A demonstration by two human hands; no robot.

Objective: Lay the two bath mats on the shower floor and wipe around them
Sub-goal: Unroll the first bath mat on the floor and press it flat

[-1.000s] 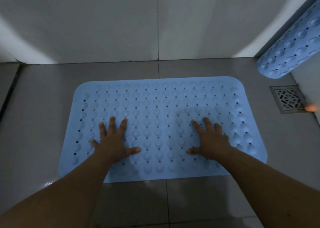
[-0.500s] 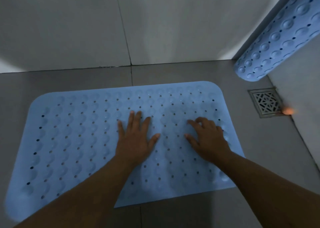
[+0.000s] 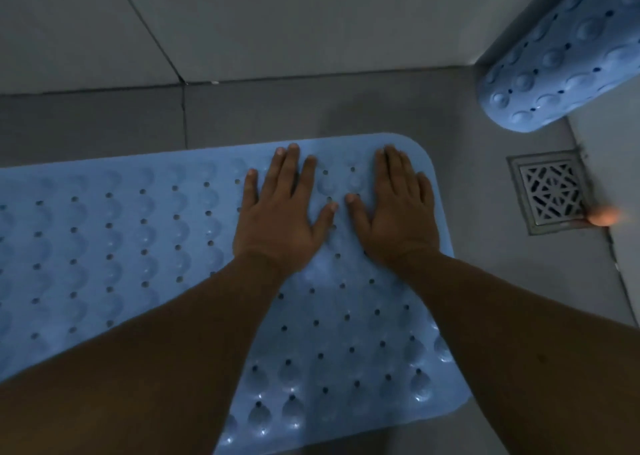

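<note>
A light blue bath mat (image 3: 121,246) is seen lying flat on the grey tiled shower floor (image 3: 346,108), its long far edge running just short of the wall (image 3: 277,21) and its rounded far right corner near the floor drain (image 3: 549,191) but apart from it. Both hands are placed palm-down on the mat near that far right corner. The left hand (image 3: 282,219) is spread flat with fingers extended toward the far edge, fingertips just short of it; nothing is gripped. The right hand (image 3: 398,215) is likewise laid open and flat, fingers together, its outer side close to the mat's right edge; nothing is held. The two thumbs are nearly touching between the hands. The mat's surface is patterned with rows of small holes and raised bumps. A second blue mat (image 3: 561,56), rolled into a tube, is propped in the far right corner of the floor, leaning against the wall, beyond the drain. A small orange glow (image 3: 602,215) is noted beside the drain's near right corner; its nature cannot be told.
</note>
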